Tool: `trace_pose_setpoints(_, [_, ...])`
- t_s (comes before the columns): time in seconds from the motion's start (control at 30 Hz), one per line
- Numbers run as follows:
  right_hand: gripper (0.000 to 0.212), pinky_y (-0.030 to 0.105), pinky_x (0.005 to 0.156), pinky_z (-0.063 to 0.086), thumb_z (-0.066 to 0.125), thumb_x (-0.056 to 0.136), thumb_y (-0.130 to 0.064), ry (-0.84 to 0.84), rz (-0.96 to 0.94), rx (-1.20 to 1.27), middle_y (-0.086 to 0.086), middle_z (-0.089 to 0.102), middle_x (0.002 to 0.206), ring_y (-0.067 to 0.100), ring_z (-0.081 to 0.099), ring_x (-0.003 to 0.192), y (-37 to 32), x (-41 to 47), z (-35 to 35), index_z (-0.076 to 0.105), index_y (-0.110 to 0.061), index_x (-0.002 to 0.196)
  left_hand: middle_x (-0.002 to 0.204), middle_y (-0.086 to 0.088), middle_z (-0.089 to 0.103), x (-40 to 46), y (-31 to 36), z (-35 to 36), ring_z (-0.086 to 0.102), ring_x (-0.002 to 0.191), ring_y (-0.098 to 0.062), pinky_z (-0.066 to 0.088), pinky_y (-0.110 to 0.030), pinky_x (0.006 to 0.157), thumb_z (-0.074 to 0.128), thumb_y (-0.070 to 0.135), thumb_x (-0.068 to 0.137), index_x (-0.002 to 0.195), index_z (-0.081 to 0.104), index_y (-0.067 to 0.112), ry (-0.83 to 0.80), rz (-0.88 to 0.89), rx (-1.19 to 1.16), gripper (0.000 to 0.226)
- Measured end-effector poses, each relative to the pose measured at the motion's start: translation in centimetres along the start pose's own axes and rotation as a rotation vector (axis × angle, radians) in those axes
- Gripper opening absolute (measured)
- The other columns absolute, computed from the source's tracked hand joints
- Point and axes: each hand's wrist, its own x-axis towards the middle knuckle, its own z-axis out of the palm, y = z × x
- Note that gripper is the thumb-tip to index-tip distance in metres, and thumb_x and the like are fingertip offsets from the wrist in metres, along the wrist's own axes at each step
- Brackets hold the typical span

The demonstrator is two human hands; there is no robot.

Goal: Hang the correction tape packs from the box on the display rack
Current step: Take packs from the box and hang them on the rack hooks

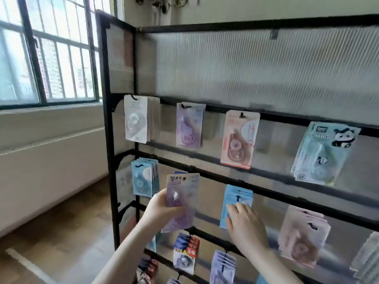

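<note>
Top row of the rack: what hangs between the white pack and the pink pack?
In the head view, one purple pack hangs between the white pack and the pink pack, each on its own hook.

We see both our bare forearms rise from the bottom of the frame toward its lower middle. Our left hand (pixel 162 208), left of centre, has its fingers and thumb curled round a pack (pixel 181 198), held upright. Our right hand (pixel 245 228), just right of centre, shows its back to us, fingers straight and lightly spread, tips pointing up and left against hanging packs (pixel 238 198).
</note>
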Motion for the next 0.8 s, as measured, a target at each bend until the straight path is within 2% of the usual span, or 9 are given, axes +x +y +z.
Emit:
trace_pose_setpoints(0.1, [0.038,0.03,0.048,0.051,0.09,0.047,-0.017,-0.008,-0.01,-0.018,0.0,0.062,0.068,0.02,0.062,0.059,0.4,1.4,-1.8,0.066,-0.018,0.076,0.083,-0.011,0.072,1.0,2.1,-0.7,0.069,0.072,-0.017,0.056,-0.032,0.069,0.073,-0.004,0.07,0.09,0.064,0.007,0.001,0.075,0.021,0.026])
trace_pose_setpoints(0.2, [0.036,0.029,0.045,0.047,0.09,0.047,-0.02,0.026,0.005,-0.034,-0.001,0.06,0.064,0.019,0.06,0.055,0.3,2.8,-3.4,0.064,-0.018,0.072,0.082,-0.009,0.07,1.9,3.6,-1.6,0.067,0.065,-0.011,0.052,-0.02,0.057,0.074,-0.006,0.069,0.093,0.062,0.009,0.006,0.118,0.01,0.03])
trace_pose_setpoints(0.3, [0.016,0.028,0.067,0.049,0.068,0.082,-0.027,0.033,0.012,-0.032,-0.001,0.064,0.089,0.019,0.063,0.08,-0.5,3.9,-4.9,0.063,-0.02,0.096,0.084,-0.008,0.069,3.2,4.4,-2.6,0.065,0.065,-0.007,0.048,-0.015,0.055,0.075,-0.002,0.07,0.096,0.06,0.011,0.019,0.153,-0.013,0.033])
trace_pose_setpoints(0.37, [0.018,0.028,0.076,0.047,0.053,0.093,-0.027,0.053,0.011,-0.012,-0.002,0.063,0.1,0.018,0.061,0.093,-0.6,4.8,-4.9,0.06,-0.021,0.108,0.088,-0.01,0.069,4.4,4.7,-3.4,0.065,0.069,-0.009,0.051,-0.018,0.059,0.076,-0.001,0.071,0.099,0.059,0.011,0.032,0.173,-0.037,0.035])
trace_pose_setpoints(0.43, [0.015,0.027,0.064,0.049,0.071,0.079,-0.026,0.058,0.023,0.016,-0.004,0.063,0.083,0.016,0.063,0.076,-1.0,5.8,-5.0,0.066,-0.021,0.093,0.082,-0.003,0.068,5.7,5.0,-4.0,0.064,0.068,-0.007,0.053,-0.022,0.062,0.076,-0.002,0.072,0.098,0.058,0.012,0.039,0.197,-0.059,0.034])
trace_pose_setpoints(0.53, [0.035,0.022,0.042,0.042,0.09,0.044,-0.022,0.081,0.017,-0.005,-0.008,0.054,0.058,0.012,0.056,0.049,-1.4,7.3,-4.5,0.061,-0.023,0.064,0.068,0.01,0.062,7.6,5.6,-4.6,0.058,0.057,0.003,0.048,-0.017,0.056,0.074,-0.002,0.075,0.089,0.055,0.015,0.052,0.239,-0.079,0.029])
trace_pose_setpoints(0.6, [0.037,0.023,0.043,0.044,0.091,0.041,-0.021,0.077,0.031,-0.03,-0.007,0.054,0.058,0.012,0.057,0.049,-1.6,8.1,-4.0,0.061,-0.023,0.062,0.071,0.007,0.062,8.8,6.2,-5.0,0.061,0.059,0.0,0.048,-0.018,0.056,0.074,0.001,0.078,0.09,0.055,0.015,0.056,0.251,-0.098,0.027])
trace_pose_setpoints(0.7, [0.035,0.023,0.043,0.047,0.091,0.042,-0.021,0.059,0.05,-0.041,-0.006,0.057,0.059,0.011,0.057,0.051,-2.3,8.9,-3.4,0.064,-0.023,0.064,0.091,-0.009,0.068,10.4,7.1,-5.7,0.069,0.075,-0.016,0.055,-0.029,0.062,0.073,0.007,0.08,0.101,0.055,0.015,0.033,0.265,-0.146,0.029])
trace_pose_setpoints(0.8, [0.027,0.026,0.05,0.051,0.088,0.053,-0.019,0.088,0.074,-0.015,-0.006,0.062,0.067,0.013,0.062,0.059,-3.0,9.5,-3.3,0.069,-0.019,0.073,0.1,-0.014,0.067,11.8,8.1,-6.3,0.067,0.083,-0.022,0.057,-0.038,0.074,0.072,0.008,0.082,0.102,0.055,0.015,0.033,0.315,-0.162,0.027])
